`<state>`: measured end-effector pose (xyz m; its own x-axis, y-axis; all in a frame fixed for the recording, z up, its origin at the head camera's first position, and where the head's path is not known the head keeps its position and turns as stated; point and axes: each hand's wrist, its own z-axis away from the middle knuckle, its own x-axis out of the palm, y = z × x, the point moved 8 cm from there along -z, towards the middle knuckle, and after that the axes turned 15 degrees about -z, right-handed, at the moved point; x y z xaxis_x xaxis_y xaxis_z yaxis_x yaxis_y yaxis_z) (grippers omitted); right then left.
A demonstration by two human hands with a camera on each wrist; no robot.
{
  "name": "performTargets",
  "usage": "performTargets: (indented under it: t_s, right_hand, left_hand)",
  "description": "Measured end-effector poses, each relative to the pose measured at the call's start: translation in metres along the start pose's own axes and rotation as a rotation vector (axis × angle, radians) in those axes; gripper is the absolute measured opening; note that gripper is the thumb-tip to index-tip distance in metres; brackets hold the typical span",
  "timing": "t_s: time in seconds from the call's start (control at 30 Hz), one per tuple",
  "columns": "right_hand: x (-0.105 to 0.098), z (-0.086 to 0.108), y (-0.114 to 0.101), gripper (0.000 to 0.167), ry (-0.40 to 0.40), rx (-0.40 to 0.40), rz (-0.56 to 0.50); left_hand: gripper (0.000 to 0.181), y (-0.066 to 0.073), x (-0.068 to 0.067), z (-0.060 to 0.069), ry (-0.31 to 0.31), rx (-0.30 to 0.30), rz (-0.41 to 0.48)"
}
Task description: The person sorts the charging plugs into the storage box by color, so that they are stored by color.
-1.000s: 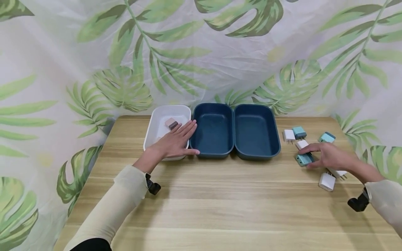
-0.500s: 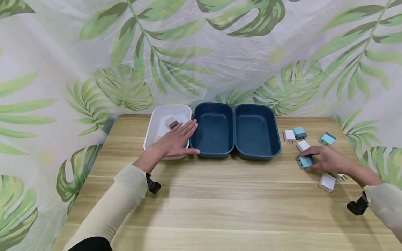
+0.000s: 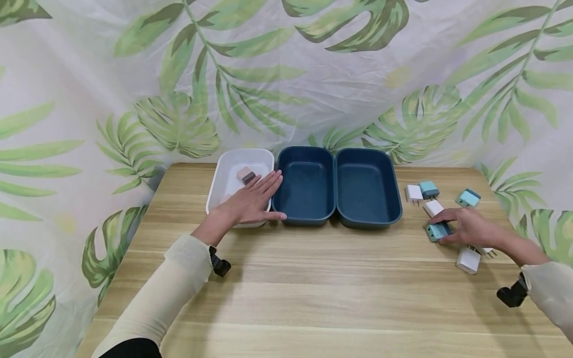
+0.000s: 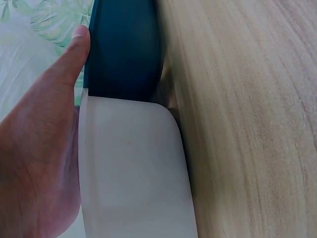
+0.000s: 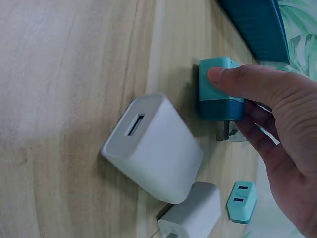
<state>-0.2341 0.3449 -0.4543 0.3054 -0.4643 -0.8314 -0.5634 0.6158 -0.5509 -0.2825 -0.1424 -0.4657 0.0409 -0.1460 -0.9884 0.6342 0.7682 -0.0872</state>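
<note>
My right hand (image 3: pixel 476 229) pinches a teal USB charger (image 5: pixel 212 89) between thumb and fingers, low over the table. The charger's metal prongs show in the right wrist view; its dark blue band is on the prong side. My left hand (image 3: pixel 248 201) lies with straight fingers across the right rim of the white bin (image 3: pixel 215 186). Its fingertips and thumb reach the near blue bin (image 3: pixel 309 219) beside it. Inside the white bin sits a pink and grey block-like charger (image 3: pixel 245 175); the hand hides part of the bin.
A second blue bin (image 3: pixel 369 219) touches the first one. Around my right hand lie white chargers (image 3: pixel 468 260), another teal charger (image 3: pixel 429 189) and a teal adapter (image 3: pixel 468 197) with slots. A patterned leaf cloth (image 3: pixel 268 74) hangs behind the wooden table (image 3: pixel 340 298).
My right hand has drawn the pinched teal charger very slightly toward me, and its fingers sit closer round it. The left hand stays in place; the view shifts a little.
</note>
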Motion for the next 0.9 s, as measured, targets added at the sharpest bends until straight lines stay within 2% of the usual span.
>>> performTargets:
  t_s: [0.33,0.6,0.9]
  right_hand:
    - [-0.017,-0.012,-0.03,0.049,0.068,-0.148,-0.044]
    - [-0.034,-0.035,-0.063,0.052,0.081,-0.204,-0.033]
    - [-0.036,-0.066,-0.096,0.049,0.042,-0.237,-0.047]
  left_hand:
    - [0.11,-0.002,0.002,0.0,-0.007,-0.011,0.0]
    - [0.11,0.0,0.001,-0.001,-0.006,-0.011,0.012]
    - [0.109,-0.002,0.001,-0.001,-0.001,-0.01,0.014]
